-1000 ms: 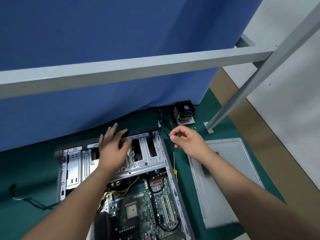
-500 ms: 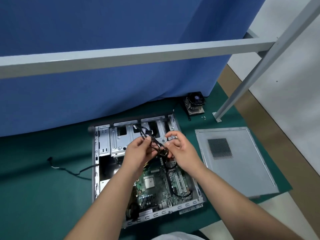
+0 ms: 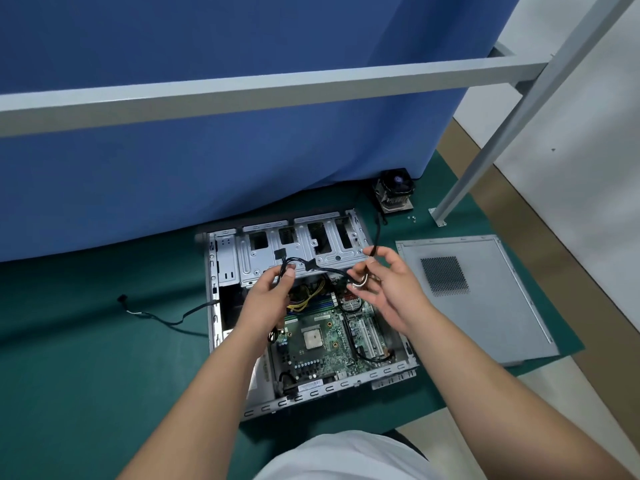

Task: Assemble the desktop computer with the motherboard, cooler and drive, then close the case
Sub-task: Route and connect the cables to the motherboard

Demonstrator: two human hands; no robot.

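An open grey computer case (image 3: 221,320) lies flat on the green mat, with the green motherboard (image 3: 322,344) inside and silver drive bays (image 3: 298,251) at its far end. Above the bays my left hand (image 3: 273,292) pinches a black cable bundle (image 3: 311,265) with black connectors. My right hand (image 3: 388,285) pinches the other end of that bundle, where white wires show, its outer fingers spread. The cooler (image 3: 394,194) with its fan stands on the mat beyond the case. The grey side panel (image 3: 485,306) lies flat to the right.
A blue curtain (image 3: 207,150) hangs behind the case. A grey frame bar (image 3: 263,91) crosses overhead and its leg (image 3: 485,161) stands by the cooler. Small screws (image 3: 411,218) lie near the leg's foot. A thin black cable (image 3: 156,315) trails left of the case.
A second ago my left hand rested on the drive bays and my right hovered beside the case. Both hands have since lifted the black cable bundle and pulled apart along it. The view drew back.
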